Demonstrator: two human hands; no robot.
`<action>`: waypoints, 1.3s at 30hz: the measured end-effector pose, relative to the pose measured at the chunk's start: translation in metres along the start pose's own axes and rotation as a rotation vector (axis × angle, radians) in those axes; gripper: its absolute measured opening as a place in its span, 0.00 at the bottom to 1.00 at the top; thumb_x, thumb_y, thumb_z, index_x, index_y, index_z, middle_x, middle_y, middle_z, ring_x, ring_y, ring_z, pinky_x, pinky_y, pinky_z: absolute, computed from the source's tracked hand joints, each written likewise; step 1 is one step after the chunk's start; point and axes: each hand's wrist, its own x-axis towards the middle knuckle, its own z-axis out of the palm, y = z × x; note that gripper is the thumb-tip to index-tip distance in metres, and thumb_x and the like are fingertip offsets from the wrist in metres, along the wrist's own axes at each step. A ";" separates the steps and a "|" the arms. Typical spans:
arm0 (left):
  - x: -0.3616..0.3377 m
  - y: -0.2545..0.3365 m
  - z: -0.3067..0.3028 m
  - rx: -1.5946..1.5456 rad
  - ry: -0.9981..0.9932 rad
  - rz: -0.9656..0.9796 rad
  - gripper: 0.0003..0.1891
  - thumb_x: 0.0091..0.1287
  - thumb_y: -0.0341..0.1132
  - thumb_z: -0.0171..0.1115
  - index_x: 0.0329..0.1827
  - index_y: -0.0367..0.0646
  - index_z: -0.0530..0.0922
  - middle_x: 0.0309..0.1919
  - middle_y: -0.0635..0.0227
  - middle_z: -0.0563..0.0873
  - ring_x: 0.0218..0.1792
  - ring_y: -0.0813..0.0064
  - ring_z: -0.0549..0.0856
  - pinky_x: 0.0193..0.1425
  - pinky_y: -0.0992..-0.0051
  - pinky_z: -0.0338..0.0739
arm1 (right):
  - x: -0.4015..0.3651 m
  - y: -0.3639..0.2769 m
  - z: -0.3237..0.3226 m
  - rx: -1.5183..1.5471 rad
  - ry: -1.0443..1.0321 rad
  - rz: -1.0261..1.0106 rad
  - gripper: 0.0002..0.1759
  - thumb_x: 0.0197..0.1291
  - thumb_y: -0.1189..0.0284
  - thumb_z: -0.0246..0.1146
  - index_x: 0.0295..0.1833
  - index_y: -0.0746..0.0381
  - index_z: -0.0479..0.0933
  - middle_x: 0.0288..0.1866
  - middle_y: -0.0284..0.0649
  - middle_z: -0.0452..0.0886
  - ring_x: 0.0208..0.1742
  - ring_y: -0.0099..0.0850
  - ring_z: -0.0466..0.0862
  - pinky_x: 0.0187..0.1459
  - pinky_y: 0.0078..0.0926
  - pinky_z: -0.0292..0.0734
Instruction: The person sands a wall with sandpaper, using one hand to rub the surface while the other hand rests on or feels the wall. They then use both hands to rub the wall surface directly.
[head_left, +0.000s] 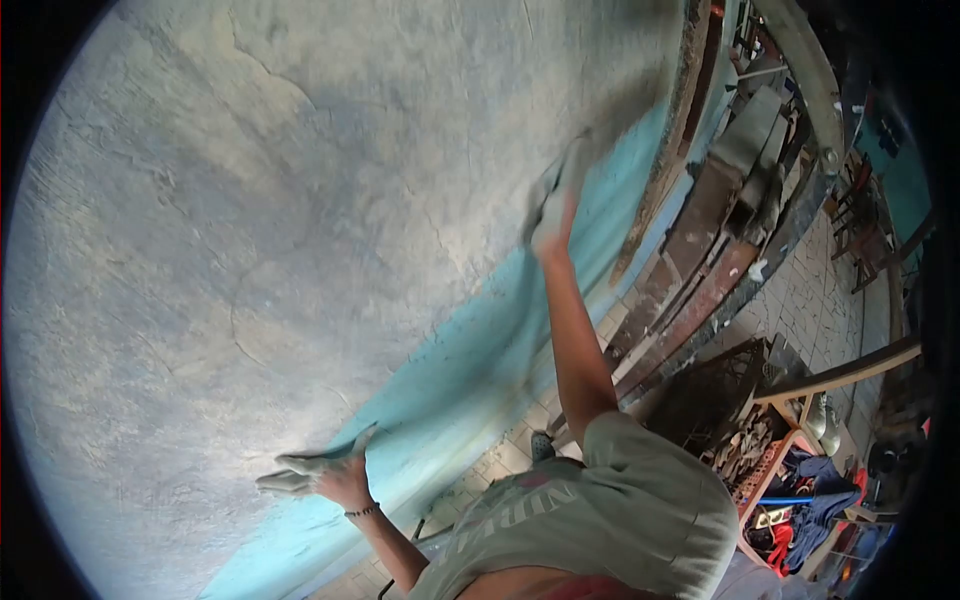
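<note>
A large grey, rough surface with a turquoise band along its edge fills most of the view. My left hand, a dark bracelet on its wrist, presses a flat grey cloth-like piece against the surface where grey meets turquoise. My right arm stretches far out. My right hand holds a second grey piece against the surface; it is blurred by motion. My grey-green shirt shows at the bottom.
A rusty edge borders the turquoise band. Beyond it lie long rusty metal beams and planks on a tiled floor. A wooden stand with clothes and clutter is at the lower right, and chairs stand further off.
</note>
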 end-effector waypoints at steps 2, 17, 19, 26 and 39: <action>0.003 0.003 0.001 0.029 -0.016 -0.014 0.87 0.33 0.90 0.65 0.85 0.33 0.38 0.78 0.15 0.32 0.81 0.19 0.36 0.77 0.24 0.38 | 0.008 0.012 0.008 0.052 -0.004 -0.149 0.41 0.72 0.59 0.54 0.81 0.76 0.58 0.84 0.60 0.61 0.83 0.47 0.63 0.81 0.41 0.54; 0.002 0.002 0.001 -0.017 0.001 -0.020 0.88 0.32 0.92 0.62 0.87 0.41 0.32 0.79 0.18 0.30 0.81 0.22 0.33 0.77 0.23 0.37 | -0.001 -0.016 0.008 0.121 0.065 -0.117 0.34 0.80 0.52 0.50 0.68 0.75 0.68 0.66 0.47 0.73 0.67 0.37 0.73 0.72 0.35 0.66; 0.001 0.000 0.004 -0.027 -0.002 0.002 0.87 0.32 0.92 0.63 0.87 0.41 0.33 0.79 0.19 0.29 0.81 0.22 0.32 0.77 0.23 0.37 | 0.009 -0.003 0.013 0.446 0.161 0.303 0.36 0.79 0.52 0.50 0.71 0.76 0.66 0.71 0.49 0.70 0.71 0.39 0.71 0.75 0.37 0.62; 0.002 -0.001 0.000 -0.038 -0.020 -0.025 0.88 0.32 0.91 0.64 0.88 0.46 0.31 0.80 0.22 0.27 0.81 0.22 0.32 0.75 0.21 0.38 | -0.010 0.084 0.023 0.393 0.095 0.251 0.39 0.74 0.56 0.54 0.78 0.76 0.62 0.80 0.61 0.63 0.81 0.52 0.63 0.80 0.46 0.54; 0.001 -0.001 0.003 -0.024 -0.006 -0.034 0.88 0.32 0.92 0.62 0.88 0.44 0.32 0.79 0.20 0.28 0.81 0.21 0.33 0.76 0.21 0.38 | -0.003 -0.018 0.015 0.158 0.155 -0.201 0.39 0.75 0.61 0.50 0.83 0.75 0.55 0.86 0.59 0.57 0.83 0.53 0.63 0.83 0.44 0.51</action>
